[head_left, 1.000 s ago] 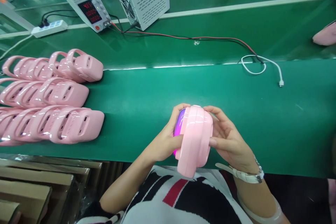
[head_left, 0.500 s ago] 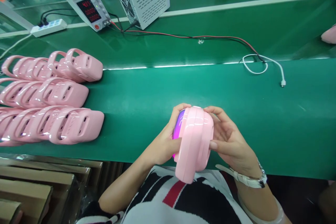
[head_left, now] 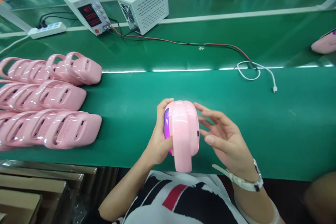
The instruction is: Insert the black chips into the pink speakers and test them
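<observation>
In front of my body I hold a pink plastic device with a handle (head_left: 182, 126), seen edge-on with its handle toward me. A shiny purple face shows on its left side, and a small dark slot on its right. My left hand (head_left: 161, 143) grips it from the left, thumb on the near side and fingers reaching around the far edge. My right hand (head_left: 225, 136) is open just to the right, fingers spread; the fingertips are close to the device's right side, and I cannot tell if the index finger touches it. Several similar pink devices (head_left: 76, 127) lie in rows on the left.
The green tabletop (head_left: 126, 112) carries a white cable (head_left: 274, 88) joined to red and black leads. Behind stand a power supply (head_left: 90, 14) with red digits, a second grey unit (head_left: 147, 5) and a power strip (head_left: 48, 29). Cardboard pieces (head_left: 21, 201) fill the lower left.
My right hand has loosened from the device and opened to its right. My left hand has shifted the device slightly left and turned it more upright, showing the slot.
</observation>
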A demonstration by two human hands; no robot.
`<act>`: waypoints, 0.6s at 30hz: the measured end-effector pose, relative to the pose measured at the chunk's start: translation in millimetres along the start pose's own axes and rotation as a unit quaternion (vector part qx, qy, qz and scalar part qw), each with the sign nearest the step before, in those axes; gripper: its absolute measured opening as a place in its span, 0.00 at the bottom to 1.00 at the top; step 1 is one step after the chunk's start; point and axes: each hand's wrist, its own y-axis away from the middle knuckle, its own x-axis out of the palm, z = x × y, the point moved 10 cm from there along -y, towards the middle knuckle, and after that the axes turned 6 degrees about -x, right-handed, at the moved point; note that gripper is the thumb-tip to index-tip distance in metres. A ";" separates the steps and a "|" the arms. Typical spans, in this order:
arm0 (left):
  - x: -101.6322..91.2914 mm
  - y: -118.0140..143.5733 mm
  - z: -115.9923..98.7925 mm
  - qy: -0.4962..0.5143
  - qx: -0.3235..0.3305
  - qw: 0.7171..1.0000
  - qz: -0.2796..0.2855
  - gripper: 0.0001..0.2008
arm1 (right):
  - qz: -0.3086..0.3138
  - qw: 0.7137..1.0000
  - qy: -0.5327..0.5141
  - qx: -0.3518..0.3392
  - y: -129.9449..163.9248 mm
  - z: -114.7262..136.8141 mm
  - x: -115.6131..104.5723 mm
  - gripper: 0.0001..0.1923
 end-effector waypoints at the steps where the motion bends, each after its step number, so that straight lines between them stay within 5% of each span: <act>1: -5.0 0.3 -6.8 -0.030 0.031 0.999 -0.023 0.39 | -0.007 0.999 0.033 -0.017 1.2 3.6 0.6 0.12; 4: -15.8 3.3 -25.9 -0.119 0.103 0.984 -0.082 0.44 | -0.033 0.991 0.118 -0.049 2.5 11.2 3.3 0.03; 9: -29.7 9.2 -37.9 -0.157 0.156 0.968 -0.114 0.47 | -0.004 0.987 0.155 -0.036 -6.7 8.8 22.9 0.06; 18: -60.3 20.6 -21.7 -0.071 0.077 0.992 -0.071 0.47 | 0.024 0.986 0.167 -0.009 -12.4 -5.2 53.0 0.03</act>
